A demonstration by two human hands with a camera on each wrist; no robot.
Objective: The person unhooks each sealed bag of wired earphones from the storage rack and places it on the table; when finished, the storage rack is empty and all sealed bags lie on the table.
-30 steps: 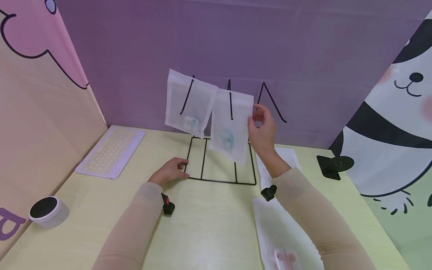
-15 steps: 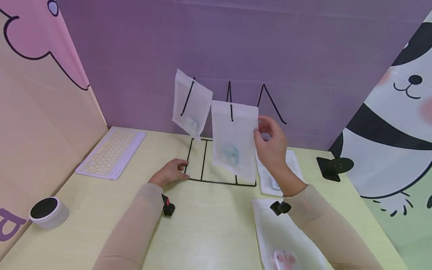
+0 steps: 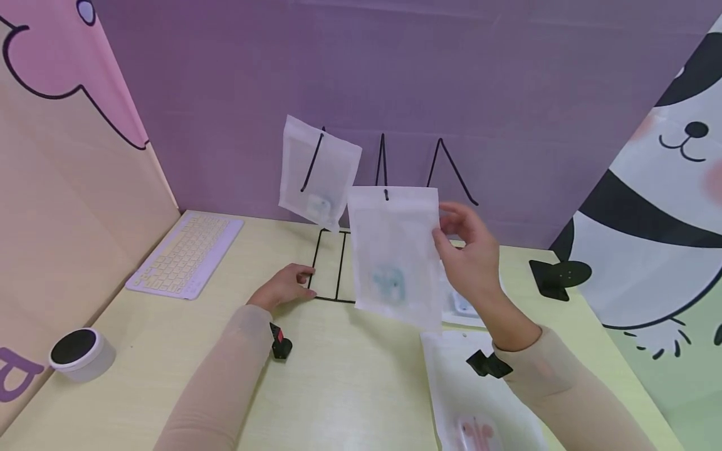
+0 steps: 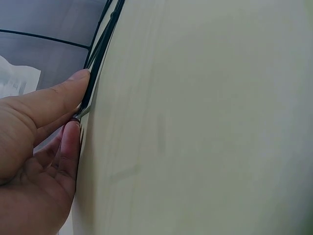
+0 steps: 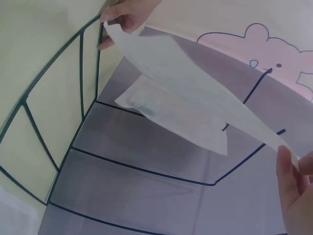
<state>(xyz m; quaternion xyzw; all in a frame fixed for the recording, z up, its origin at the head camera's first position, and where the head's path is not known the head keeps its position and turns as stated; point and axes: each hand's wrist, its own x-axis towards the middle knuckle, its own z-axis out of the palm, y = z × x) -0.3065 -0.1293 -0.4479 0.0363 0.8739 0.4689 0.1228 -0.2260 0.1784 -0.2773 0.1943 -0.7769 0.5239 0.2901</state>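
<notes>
A black wire display rack [image 3: 340, 269] stands at the back of the table, three hooks reaching forward. My left hand [image 3: 286, 286] grips the left edge of its base, thumb against the wire [image 4: 93, 81] in the left wrist view. With thumb and fingers, my right hand [image 3: 469, 254] pinches the right edge of a white translucent bag [image 3: 395, 238] holding something blue-green. The tip of the middle hook [image 3: 387, 195] pokes out through the bag's top. A similar bag [image 3: 317, 166] hangs tilted on the left hook; the right hook [image 3: 459, 172] carries nothing.
More white bags [image 3: 451, 369] lie flat at the right, one with a pink item [image 3: 478, 433] in it. A lilac keyboard [image 3: 183, 255] and a white round container [image 3: 84, 357] with a black top are at left. A black stand [image 3: 555, 279] is at far right.
My right hand has drawn the bag forward, down and right along the middle hook, so less of the hook shows past it. The left bag has swung; my left hand has stayed put.
</notes>
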